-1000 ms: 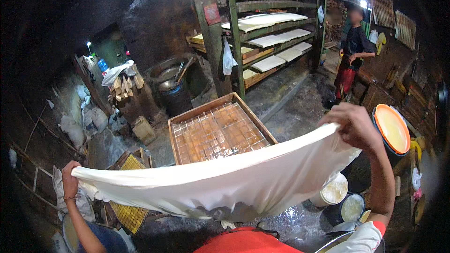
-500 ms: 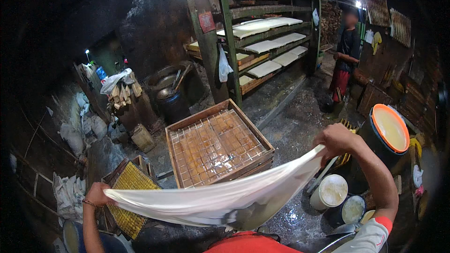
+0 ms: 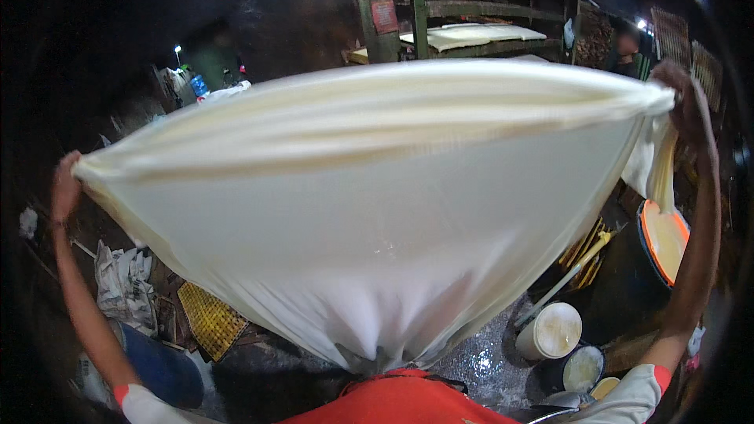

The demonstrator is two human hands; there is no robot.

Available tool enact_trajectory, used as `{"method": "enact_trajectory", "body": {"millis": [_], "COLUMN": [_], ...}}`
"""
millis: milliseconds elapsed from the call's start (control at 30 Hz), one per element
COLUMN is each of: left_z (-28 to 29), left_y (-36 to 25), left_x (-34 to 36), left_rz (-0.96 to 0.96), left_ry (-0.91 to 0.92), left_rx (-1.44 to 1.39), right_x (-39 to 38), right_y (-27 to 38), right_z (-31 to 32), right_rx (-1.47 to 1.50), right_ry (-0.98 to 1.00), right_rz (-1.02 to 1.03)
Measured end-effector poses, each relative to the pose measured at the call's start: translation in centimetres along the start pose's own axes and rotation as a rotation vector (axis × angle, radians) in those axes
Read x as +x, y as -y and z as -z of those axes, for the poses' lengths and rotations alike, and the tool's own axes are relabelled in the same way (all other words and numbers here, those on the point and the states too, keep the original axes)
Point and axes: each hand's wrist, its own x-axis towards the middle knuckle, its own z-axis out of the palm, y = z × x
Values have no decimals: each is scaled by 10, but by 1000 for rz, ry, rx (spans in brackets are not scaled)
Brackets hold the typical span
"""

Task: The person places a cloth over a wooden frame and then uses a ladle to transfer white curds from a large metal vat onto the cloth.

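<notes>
A large pale cloth (image 3: 369, 212) spreads between my raised arms and fills the middle of the view. At the far left, my left hand (image 3: 66, 187) grips one corner of it. High on the right, my right hand (image 3: 682, 98) is closed on the opposite corner, with a loose end dangling below the wrist. The cloth's upper edge is pulled taut and bowed; its lower part gathers in folds near my chest. Behind it, the wooden frame is hidden.
A yellow woven rack (image 3: 210, 320) lies at lower left beside a blue barrel (image 3: 161, 361). To the right stand a white bucket (image 3: 552, 331) and a dark barrel with an orange rim (image 3: 646, 243). White slabs (image 3: 471, 35) rest on shelves behind. A person (image 3: 626, 47) stands far right.
Both hands have risen and moved farther apart, lifting and spreading the cloth wide. It now covers the wooden frame and the lower shelves, which showed before.
</notes>
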Motion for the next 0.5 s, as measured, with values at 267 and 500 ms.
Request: {"method": "enact_trajectory", "body": {"millis": [267, 500], "left_z": [35, 28], "left_y": [30, -15], "left_x": [66, 81], "left_rz": [718, 439], "left_ry": [385, 16], "left_rx": [-690, -1164], "right_x": [129, 182], "right_y": [-78, 21], "right_z": [52, 33], "right_rx": [-1, 334], "right_ry": [-120, -319], "right_rz": [-161, 317]}}
